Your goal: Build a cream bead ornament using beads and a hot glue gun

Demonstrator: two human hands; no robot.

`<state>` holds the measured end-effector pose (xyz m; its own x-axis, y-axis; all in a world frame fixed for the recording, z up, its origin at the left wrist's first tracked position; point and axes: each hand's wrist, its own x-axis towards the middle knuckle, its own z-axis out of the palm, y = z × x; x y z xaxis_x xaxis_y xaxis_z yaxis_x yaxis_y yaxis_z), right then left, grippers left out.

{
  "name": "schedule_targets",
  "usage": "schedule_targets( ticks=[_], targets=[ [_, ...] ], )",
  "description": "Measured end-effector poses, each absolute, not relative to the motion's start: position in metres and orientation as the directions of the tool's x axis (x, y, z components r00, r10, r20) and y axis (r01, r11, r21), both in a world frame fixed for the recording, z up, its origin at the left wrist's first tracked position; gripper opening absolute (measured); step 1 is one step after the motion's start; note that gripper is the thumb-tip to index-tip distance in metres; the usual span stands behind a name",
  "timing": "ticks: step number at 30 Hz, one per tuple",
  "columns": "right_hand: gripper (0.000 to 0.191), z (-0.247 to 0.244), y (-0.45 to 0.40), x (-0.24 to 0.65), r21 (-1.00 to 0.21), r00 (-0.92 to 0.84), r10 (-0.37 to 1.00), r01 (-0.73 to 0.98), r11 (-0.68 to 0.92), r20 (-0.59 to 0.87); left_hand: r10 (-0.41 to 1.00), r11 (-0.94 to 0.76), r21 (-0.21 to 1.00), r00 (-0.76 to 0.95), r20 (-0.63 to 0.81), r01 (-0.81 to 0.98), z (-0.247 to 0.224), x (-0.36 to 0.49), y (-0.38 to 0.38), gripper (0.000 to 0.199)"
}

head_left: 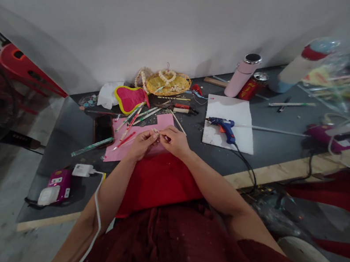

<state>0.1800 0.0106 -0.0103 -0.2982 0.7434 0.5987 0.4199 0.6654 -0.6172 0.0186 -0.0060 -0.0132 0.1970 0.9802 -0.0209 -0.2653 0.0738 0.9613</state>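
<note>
We look down over a dark red garment [176, 243] to a red cloth [160, 178] spread across the lap; a white cable [97, 205] crosses the left forearm and runs up to a white charger [83, 170] on the grey table [270, 142], near a purple socket block [60, 183]. Beyond the cloth, we see the left hand [141, 144] pinching a small pale piece [155, 131] between thumb and finger, just above the near part of a sheet of pink paper [165, 121]. The right hand [177, 141] meets it from the other side, fingers bent and fingertips drawn together at the edge of the piece; we cannot tell whether they grip it too. To the left of the hands, we note red and green-patterned sticks [131, 121] lying across the paper, and a dark phone [104, 126] at its left edge. To the right, a blue glue gun [228, 125] lies on a white board [241, 144]. Farther back, we find a pink pad [129, 99] with a yellow border, and a yellow basket [181, 86] with strings of pale beads [167, 76]. A pink flask [242, 76] stands just beside a red can [251, 88], and behind them we see a pale wall [146, 19]
</note>
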Motion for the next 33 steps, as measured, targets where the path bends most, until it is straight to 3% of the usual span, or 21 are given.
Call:
schedule_targets(
  ticks=[5, 11, 18, 20, 26, 33],
  targets=[
    [0.008, -0.005, 0.011, 0.183, -0.716, -0.228, 0.796, 0.350, 0.604, 0.560, 0.974, 0.120, 0.911, 0.226, -0.031, -0.394, -0.011, 0.017, -0.007, 0.022],
    [0.020, -0.003, 0.014, 0.187, -0.800, -0.108, 0.863, 0.335, 0.498, 0.493, 0.978, 0.174, 0.861, 0.189, -0.092, -0.478, -0.007, 0.013, -0.007, 0.021],
    [0.009, -0.004, 0.011, 0.181, -0.719, -0.264, 0.780, 0.303, 0.626, 0.567, 0.980, 0.180, 0.832, 0.165, -0.108, -0.524, -0.005, 0.015, -0.007, 0.022],
    [0.006, -0.006, 0.011, 0.179, -0.718, -0.267, 0.782, 0.310, 0.623, 0.563, 0.984, 0.174, 0.828, 0.136, -0.119, -0.533, -0.003, 0.016, -0.007, 0.023],
    [0.020, -0.013, 0.015, 0.180, -0.717, -0.262, 0.804, 0.363, 0.595, 0.534, 0.983, 0.178, 0.844, 0.139, -0.123, -0.507, -0.001, 0.016, -0.007, 0.017],
    [0.010, -0.014, 0.017, 0.181, -0.733, -0.250, 0.789, 0.291, 0.615, 0.562, 0.978, 0.171, 0.852, 0.190, -0.086, -0.495, -0.001, 0.018, -0.008, 0.022]
  ],
)
